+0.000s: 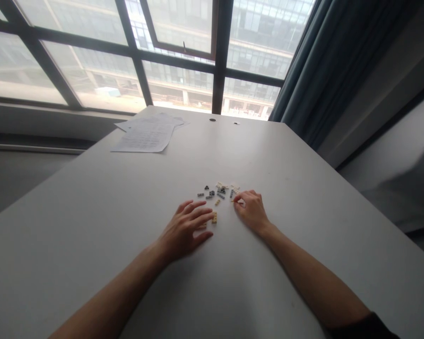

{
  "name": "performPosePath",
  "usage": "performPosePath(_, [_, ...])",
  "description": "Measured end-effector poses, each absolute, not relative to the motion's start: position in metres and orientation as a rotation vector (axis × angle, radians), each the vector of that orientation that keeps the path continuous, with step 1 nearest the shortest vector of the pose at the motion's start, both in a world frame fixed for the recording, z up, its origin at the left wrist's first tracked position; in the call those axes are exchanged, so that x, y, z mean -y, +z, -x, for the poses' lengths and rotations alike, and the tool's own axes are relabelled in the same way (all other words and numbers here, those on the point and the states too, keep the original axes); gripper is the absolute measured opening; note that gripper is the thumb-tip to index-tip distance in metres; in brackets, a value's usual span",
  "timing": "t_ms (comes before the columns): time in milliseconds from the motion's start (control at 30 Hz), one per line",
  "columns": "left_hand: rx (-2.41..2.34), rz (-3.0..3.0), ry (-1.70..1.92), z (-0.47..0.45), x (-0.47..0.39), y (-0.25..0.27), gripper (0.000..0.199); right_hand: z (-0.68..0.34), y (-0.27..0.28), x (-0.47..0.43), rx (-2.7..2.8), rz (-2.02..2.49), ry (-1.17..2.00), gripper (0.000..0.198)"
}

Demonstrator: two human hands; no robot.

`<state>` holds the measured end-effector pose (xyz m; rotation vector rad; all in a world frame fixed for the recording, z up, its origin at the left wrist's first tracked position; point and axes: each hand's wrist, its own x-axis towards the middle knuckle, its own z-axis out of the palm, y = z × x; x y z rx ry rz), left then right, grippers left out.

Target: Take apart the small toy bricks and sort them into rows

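My left hand (187, 230) is open, fingers spread low over the white table. Partly under its fingers lies a tan building brick (202, 227), and another tan brick (214, 217) is beside the fingertips. My right hand (251, 209) is closed in a pinch on a small tan brick (232, 201), mostly hidden by the fingertips. Between the hands rests a small tan piece (217, 202). Just beyond are several grey bricks (221, 195), some dark pieces (212, 193) and a group of white bricks (222, 185). A grey brick (232, 193) stands close to my right fingertips.
The white table (92, 235) reaches to the windows. Printed sheets of paper (144, 135) lie at its far left. Two round cable holes (212, 120) are near the far edge. A dark blue curtain (325, 70) hangs at the right.
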<state>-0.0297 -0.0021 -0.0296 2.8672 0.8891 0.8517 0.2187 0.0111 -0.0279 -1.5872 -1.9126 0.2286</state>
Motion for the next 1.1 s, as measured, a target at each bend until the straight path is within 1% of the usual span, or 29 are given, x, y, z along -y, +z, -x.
performPosePath(67, [-0.933,-2.852,1.02,0.029,0.001,-0.03,0.034,-0.213,-0.023,-0.008,1.798,1.519,0.394,0.007])
performPosePath(100, [-0.956,-2.838,1.101,0.029,0.001,-0.03,0.034,-0.208,-0.021,-0.005,1.717,1.469,0.531,0.003])
performPosePath(133, [-0.977,-2.824,1.172,0.028,0.001,-0.03,0.035,-0.203,-0.019,-0.002,1.62,1.402,0.702,0.006])
performPosePath(200, [-1.007,-2.802,1.27,0.026,0.003,-0.029,0.035,-0.19,-0.016,0.005,1.405,1.237,1.065,0.018])
performPosePath(267, [-1.022,-2.789,1.321,0.024,0.005,-0.028,0.034,-0.178,-0.014,0.012,1.221,1.098,1.328,0.025])
performPosePath(333, [-1.04,-2.774,1.352,0.023,0.007,-0.026,0.029,-0.168,-0.013,0.019,1.124,1.038,1.456,0.027])
performPosePath(467, [-1.065,-2.756,1.36,0.021,0.01,-0.025,0.02,-0.16,-0.014,0.027,1.083,1.015,1.524,0.028])
performPosePath(600, [-1.042,-2.78,1.319,0.021,0.011,-0.025,0.021,-0.161,-0.017,0.028,1.11,0.999,1.544,0.029])
performPosePath(667, [-1.058,-2.789,1.3,0.021,0.01,-0.025,0.022,-0.165,-0.02,0.022,1.18,1.026,1.501,0.029])
performPosePath(733, [-1.102,-2.781,1.304,0.023,0.008,-0.026,0.024,-0.176,-0.021,0.013,1.318,1.129,1.318,0.028])
performPosePath(833, [-1.185,-2.746,1.349,0.026,0.003,-0.026,0.022,-0.2,-0.022,-0.006,1.515,1.381,0.835,0.02])
performPosePath(900, [-1.233,-2.72,1.372,0.028,0.001,-0.027,0.018,-0.214,-0.022,-0.017,1.604,1.522,0.61,0.016])
performPosePath(1100, [-1.278,-2.678,1.364,0.03,-0.001,-0.029,0.014,-0.225,-0.024,-0.029,1.832,1.68,0.411,0.014])
